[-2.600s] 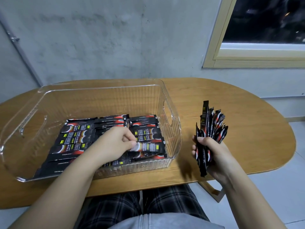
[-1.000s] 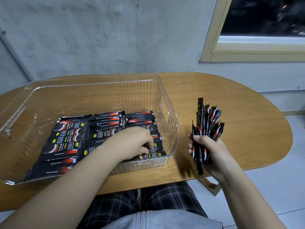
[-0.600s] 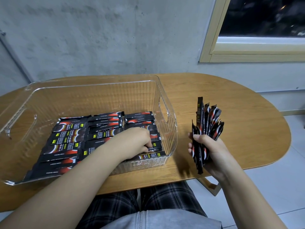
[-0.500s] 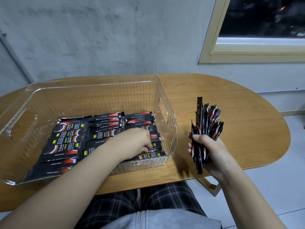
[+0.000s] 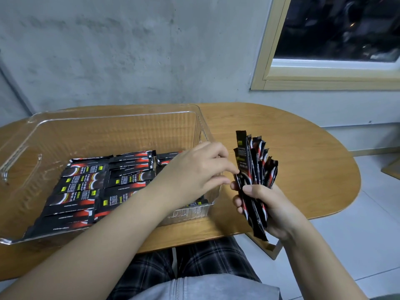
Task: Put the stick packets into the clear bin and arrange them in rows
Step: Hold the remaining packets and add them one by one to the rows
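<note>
A clear bin (image 5: 121,118) stands on the left half of the wooden table (image 5: 303,159). Black and red stick packets (image 5: 86,187) lie flat in rows on its floor. To the right of the bin, my right hand (image 5: 270,208) grips a fanned bundle of stick packets (image 5: 253,169) upright. My left hand (image 5: 194,169) is above the bin's right wall, and its index fingertip and thumb touch the left edge of that bundle. The rows at the bin's near right are mostly hidden behind my left hand and forearm.
A grey concrete wall runs behind the table, with a window frame (image 5: 324,79) at upper right. Beyond the rounded right end of the table lies grey tiled floor (image 5: 357,245). My lap in plaid trousers (image 5: 194,263) is under the near edge.
My left hand has lifted out of the bin, off the near right row, and moved right to the bundle. My right hand has shifted slightly left with the bundle.
</note>
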